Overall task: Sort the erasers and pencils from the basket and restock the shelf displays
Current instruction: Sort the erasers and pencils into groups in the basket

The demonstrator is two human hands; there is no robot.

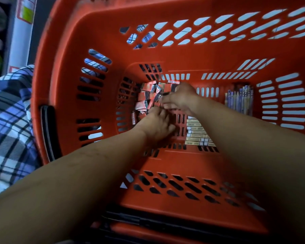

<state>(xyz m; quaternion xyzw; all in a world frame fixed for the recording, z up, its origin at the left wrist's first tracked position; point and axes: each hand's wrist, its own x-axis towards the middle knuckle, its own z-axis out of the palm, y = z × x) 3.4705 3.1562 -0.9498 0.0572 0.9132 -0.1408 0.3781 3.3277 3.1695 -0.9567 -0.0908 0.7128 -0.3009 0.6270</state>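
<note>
While left hand [155, 126] and right hand [179, 99] reach eraser pile [147, 97] at basket [183, 57] floor's far-left corner, grip blurred: cannot tell. Each eraser likely light, small, slick-wrapped; pinch across short sides.

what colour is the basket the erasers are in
The basket is orange-red; the head view shows it best.

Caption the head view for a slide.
Left hand and right hand reach the erasers in a red basket; pencils lie apart.
</note>
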